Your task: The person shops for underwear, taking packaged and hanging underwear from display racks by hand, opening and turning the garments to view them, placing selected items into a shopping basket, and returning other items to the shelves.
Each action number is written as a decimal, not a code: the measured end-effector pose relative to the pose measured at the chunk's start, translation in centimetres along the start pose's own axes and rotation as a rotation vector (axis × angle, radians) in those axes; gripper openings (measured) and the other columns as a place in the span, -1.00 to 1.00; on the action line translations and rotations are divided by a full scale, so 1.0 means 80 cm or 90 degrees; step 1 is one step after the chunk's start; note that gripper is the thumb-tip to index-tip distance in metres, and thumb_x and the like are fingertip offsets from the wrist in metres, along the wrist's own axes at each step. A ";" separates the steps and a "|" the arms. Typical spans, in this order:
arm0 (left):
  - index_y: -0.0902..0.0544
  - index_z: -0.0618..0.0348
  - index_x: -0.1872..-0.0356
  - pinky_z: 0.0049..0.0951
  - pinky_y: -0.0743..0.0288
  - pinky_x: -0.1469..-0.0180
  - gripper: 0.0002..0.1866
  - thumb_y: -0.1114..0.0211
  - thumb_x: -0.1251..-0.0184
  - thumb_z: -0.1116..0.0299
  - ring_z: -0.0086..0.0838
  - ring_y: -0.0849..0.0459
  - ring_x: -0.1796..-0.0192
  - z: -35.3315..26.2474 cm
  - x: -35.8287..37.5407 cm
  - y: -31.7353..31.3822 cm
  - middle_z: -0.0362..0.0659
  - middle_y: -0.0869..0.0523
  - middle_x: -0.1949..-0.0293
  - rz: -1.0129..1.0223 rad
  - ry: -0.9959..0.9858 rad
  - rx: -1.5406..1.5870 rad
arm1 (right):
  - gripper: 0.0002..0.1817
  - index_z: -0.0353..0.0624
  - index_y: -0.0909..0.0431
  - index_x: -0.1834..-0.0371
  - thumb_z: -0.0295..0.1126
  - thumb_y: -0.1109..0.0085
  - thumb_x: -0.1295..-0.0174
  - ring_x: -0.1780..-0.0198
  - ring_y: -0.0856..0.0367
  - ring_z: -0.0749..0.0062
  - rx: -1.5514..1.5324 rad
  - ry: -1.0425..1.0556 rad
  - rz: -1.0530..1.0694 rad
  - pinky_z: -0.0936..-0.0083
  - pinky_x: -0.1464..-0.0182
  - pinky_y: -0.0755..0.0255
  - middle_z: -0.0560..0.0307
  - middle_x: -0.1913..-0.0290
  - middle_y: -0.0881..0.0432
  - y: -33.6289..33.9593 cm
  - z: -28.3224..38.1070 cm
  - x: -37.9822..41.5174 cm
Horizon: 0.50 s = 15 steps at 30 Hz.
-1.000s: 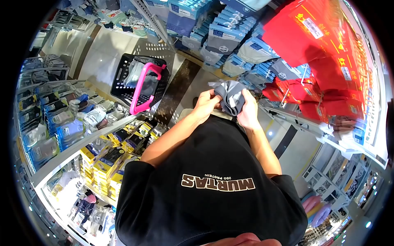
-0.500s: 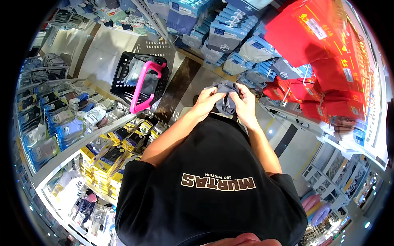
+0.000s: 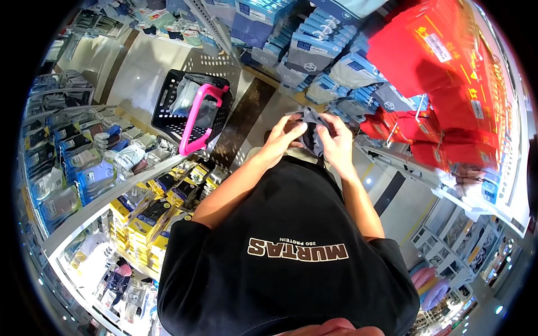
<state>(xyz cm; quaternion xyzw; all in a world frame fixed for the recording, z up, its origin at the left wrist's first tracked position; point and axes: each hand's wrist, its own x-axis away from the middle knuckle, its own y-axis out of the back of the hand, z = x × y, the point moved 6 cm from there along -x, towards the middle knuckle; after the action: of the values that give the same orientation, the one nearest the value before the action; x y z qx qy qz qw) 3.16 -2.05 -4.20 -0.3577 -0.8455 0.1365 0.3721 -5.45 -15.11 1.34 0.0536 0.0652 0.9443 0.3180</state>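
Observation:
Bunched grey fabric [image 3: 314, 134] is held between my two hands, in front of my black shirt. My left hand [image 3: 284, 137] grips its left edge, thumb pressed on top. On the opposite side, my right hand [image 3: 338, 143] pinches the cloth with the thumb over it. A dark fold or opening shows in the middle of the fabric. The fingers behind the cloth are partly hidden.
A black basket [image 3: 162, 106] with a pink handle [image 3: 191, 126] holds packaged items at the left. Racks of blue packages [image 3: 311, 50] and red packages [image 3: 403, 61] stand ahead and right. A shelf rail [image 3: 112, 200] runs along the left.
The grey fabric has been turned and spread, and its dark middle shows more. My hands have shifted slightly around it, the right one a little outward.

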 end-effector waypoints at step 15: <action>-0.65 0.32 0.12 -0.34 -0.53 0.12 -0.80 -0.29 -0.37 0.39 -0.22 -0.71 0.18 -0.050 0.016 -0.042 -0.03 -0.71 0.20 0.039 -0.372 -0.470 | -0.58 -0.25 -0.48 -0.20 -0.22 -0.21 -0.42 0.00 -0.60 0.47 -0.307 -0.215 0.018 0.50 -0.04 -0.52 0.12 -0.02 -0.63 0.006 -0.049 0.005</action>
<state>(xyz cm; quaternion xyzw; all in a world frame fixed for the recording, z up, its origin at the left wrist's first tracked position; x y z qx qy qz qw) 3.76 -3.64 0.86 -0.4374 -0.8959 -0.0676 -0.0379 -6.58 -15.63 -2.42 0.1338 -0.2156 0.9146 0.3149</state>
